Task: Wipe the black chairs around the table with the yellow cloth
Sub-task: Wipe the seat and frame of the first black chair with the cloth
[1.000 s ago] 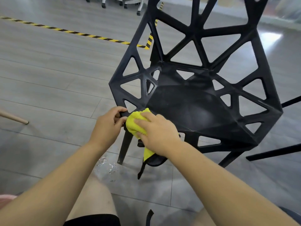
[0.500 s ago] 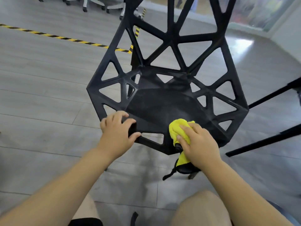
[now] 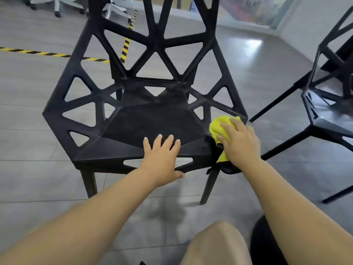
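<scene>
Cloth [image 3: 217, 127] | half hidden under right hand [image 3: 240, 144] | chair [image 3: 149, 123] back cut off

Office or studio space, grey plank floor [image 3: 38, 96], hazard tape [image 3: 34, 52], wheeled office-chair bases [image 3: 114, 8], glass partition [image 3: 248, 10]

Left hand [image 3: 162, 159] flat, right hand [image 3: 241, 144] curled.

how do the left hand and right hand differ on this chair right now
The left hand lies flat with straight fingers on the front edge of the black chair; the right hand sits at its right front corner. The left hand holds nothing; the right hand holds the yellow cloth against the chair. Both rest on the same chair.
</scene>
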`<state>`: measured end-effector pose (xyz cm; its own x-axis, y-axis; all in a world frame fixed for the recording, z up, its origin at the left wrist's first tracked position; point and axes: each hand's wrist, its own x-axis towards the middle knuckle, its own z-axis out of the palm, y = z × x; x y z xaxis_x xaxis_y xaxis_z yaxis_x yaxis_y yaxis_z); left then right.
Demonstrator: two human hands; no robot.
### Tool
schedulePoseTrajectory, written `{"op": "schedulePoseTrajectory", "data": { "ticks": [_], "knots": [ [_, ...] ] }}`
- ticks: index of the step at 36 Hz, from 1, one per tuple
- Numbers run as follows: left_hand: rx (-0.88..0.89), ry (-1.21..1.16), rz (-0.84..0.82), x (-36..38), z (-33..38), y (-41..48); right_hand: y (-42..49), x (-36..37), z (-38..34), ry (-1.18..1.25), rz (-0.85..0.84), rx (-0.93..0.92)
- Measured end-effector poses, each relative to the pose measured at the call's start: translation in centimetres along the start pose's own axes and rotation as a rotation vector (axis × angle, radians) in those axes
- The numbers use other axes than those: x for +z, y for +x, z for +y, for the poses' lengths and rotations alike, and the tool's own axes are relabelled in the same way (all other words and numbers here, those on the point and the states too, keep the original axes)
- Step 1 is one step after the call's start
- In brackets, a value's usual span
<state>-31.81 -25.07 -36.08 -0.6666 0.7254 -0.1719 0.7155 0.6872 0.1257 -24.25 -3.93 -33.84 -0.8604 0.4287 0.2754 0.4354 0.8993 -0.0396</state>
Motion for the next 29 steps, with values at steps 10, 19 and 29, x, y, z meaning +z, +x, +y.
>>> {"op": "schedulePoseTrajectory", "data": {
  "ticks": [10, 19, 29],
  "knots": [
    [0.03, 0.166, 0.054, 0.9, 0.5, -0.3, -0.2, 0.3, -1.1, -0.025, -0.257, -0.019],
    [0.07, 0.203, 0.049, 0.8, -3.3, -4.4, -3.9, -1.0, -5.1, 0.049, -0.337, -0.193],
    [0.154, 0.076, 0.088, -1.3, -7.5, -7.1, 0.0, -1.5, -10.3, -0.038, -0.497, -0.195]
  ]
}}
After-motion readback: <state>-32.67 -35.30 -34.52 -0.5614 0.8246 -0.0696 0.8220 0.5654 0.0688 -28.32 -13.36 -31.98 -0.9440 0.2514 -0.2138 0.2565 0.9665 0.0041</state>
